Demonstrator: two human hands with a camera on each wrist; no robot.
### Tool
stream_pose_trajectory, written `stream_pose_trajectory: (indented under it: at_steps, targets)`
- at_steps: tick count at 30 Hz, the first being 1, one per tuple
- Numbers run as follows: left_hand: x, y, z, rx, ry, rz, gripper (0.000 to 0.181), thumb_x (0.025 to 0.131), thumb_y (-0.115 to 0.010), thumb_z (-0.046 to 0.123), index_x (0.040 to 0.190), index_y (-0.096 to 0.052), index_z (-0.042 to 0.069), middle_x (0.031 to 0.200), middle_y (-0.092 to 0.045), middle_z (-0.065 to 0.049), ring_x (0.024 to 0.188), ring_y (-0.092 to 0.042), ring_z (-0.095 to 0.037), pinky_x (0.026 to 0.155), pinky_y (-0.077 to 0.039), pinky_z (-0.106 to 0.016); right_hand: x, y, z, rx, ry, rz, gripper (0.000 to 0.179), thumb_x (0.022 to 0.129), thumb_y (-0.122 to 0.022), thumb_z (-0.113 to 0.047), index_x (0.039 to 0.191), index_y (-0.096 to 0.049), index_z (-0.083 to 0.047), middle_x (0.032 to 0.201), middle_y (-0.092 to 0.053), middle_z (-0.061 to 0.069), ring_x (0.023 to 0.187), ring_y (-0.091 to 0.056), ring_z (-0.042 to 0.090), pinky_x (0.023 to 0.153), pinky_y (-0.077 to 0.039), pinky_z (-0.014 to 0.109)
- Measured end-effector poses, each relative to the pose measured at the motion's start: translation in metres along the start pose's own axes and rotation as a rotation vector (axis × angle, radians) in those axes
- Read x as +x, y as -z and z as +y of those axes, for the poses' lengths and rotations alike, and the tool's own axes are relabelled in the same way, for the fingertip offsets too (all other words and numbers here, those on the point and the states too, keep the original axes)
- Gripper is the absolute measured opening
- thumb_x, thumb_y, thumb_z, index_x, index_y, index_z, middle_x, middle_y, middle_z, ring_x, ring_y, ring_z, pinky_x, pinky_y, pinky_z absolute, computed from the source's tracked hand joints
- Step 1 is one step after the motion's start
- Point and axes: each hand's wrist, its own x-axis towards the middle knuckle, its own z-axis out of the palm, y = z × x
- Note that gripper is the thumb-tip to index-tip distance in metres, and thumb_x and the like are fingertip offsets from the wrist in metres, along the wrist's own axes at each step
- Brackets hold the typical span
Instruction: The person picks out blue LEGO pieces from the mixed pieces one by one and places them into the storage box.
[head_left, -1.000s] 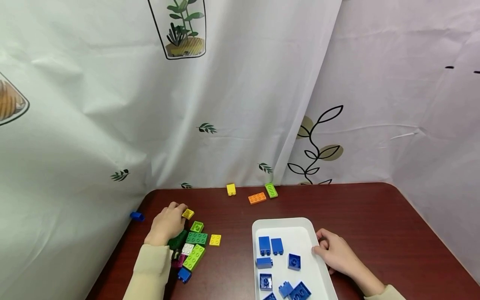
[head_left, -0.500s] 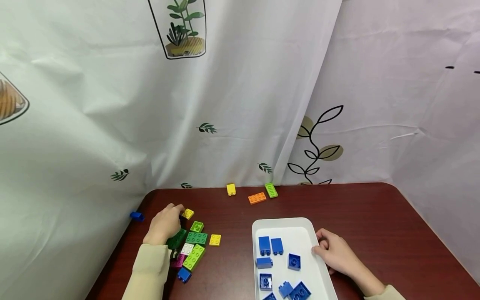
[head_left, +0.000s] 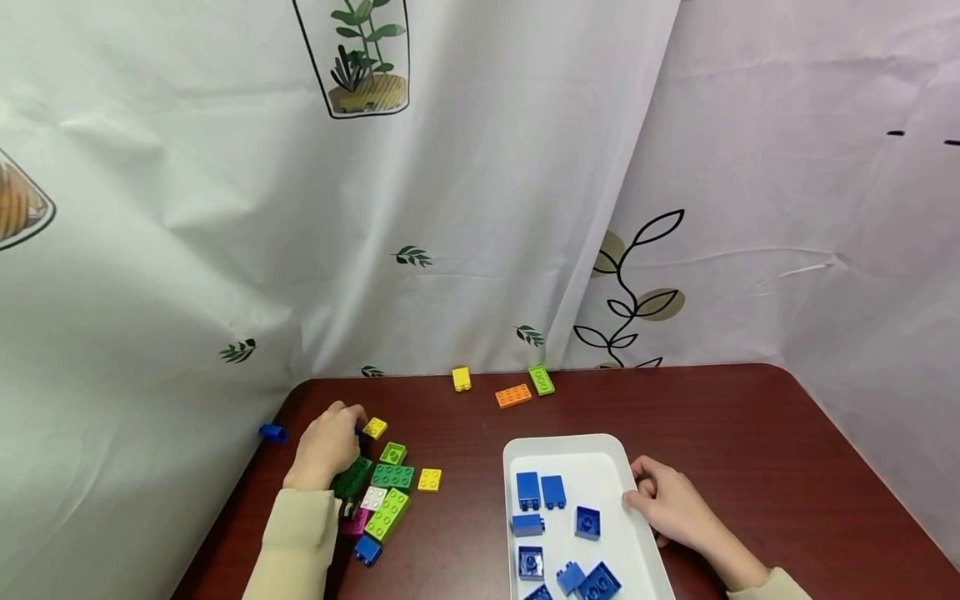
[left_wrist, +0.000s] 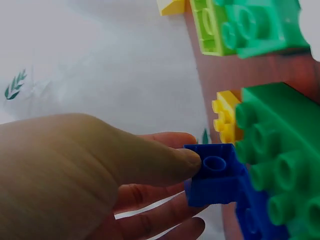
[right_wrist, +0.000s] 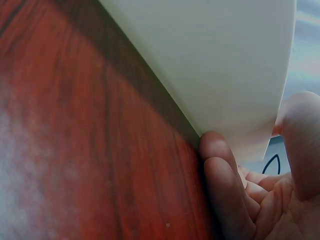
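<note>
My left hand is at the left of the table, among loose toy building bricks. In the left wrist view its thumb and fingers pinch a blue brick, hollow underside facing the camera. A dark green brick and another blue brick lie close beside it. Just beyond the fingertips is a yellow brick. My right hand grips the right wall of a white tray, thumb over the rim and other fingers along the outer side. Several blue bricks lie inside the tray.
Lime, green, white and magenta bricks cluster beside the left forearm. One blue brick sits at the table's left edge. Orange, yellow and lime-green bricks lie near the back edge, before a curtain.
My left hand has shifted slightly left, away from the yellow brick, and a bit of blue brick now shows at its fingertips. The right hand and tray hold still.
</note>
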Motion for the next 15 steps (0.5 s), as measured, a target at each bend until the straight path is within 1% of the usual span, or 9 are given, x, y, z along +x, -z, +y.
stream_pose_trajectory:
  at_steps: [5,8,12,15]
  targets:
    - [0.0,0.005,0.006,-0.008,-0.061,0.066,0.028,0.082,-0.068,-0.009,0.109,-0.071,0.001,0.104,-0.063,-0.021,0.077,-0.06,-0.027,0.075,-0.059,-0.049,0.0,0.0,0.0,0.004,0.002,0.001,0.02,0.088,-0.07,-0.011,0.105,-0.06,-0.006,0.061,-0.049,-0.002,0.043,-0.053,0.015,0.036,-0.05,0.036]
    - [0.0,0.009,0.013,-0.008,-0.1,0.098,0.029,0.082,-0.069,-0.009,0.109,-0.07,0.0,0.104,-0.064,-0.021,0.078,-0.061,-0.028,0.077,-0.059,-0.049,0.0,0.0,0.0,0.003,0.0,0.0,0.02,0.088,-0.07,-0.011,0.105,-0.061,-0.006,0.061,-0.049,-0.002,0.043,-0.053,0.015,0.036,-0.051,0.036]
    - [-0.003,0.014,0.027,-0.005,-0.154,0.132,0.028,0.083,-0.072,-0.007,0.11,-0.069,0.0,0.103,-0.064,-0.02,0.08,-0.064,-0.03,0.077,-0.06,-0.048,0.0,0.0,0.0,0.002,-0.002,-0.002,0.02,0.088,-0.07,-0.011,0.105,-0.06,-0.006,0.061,-0.049,-0.002,0.043,-0.053,0.015,0.036,-0.051,0.036]
    - [-0.006,0.018,0.041,-0.002,-0.206,0.167,0.027,0.083,-0.075,-0.006,0.109,-0.069,0.0,0.1,-0.064,-0.018,0.079,-0.065,-0.028,0.073,-0.06,-0.044,0.0,0.0,0.0,0.006,0.0,-0.003,0.02,0.088,-0.07,-0.011,0.105,-0.06,-0.006,0.061,-0.05,-0.002,0.043,-0.053,0.015,0.036,-0.051,0.036]
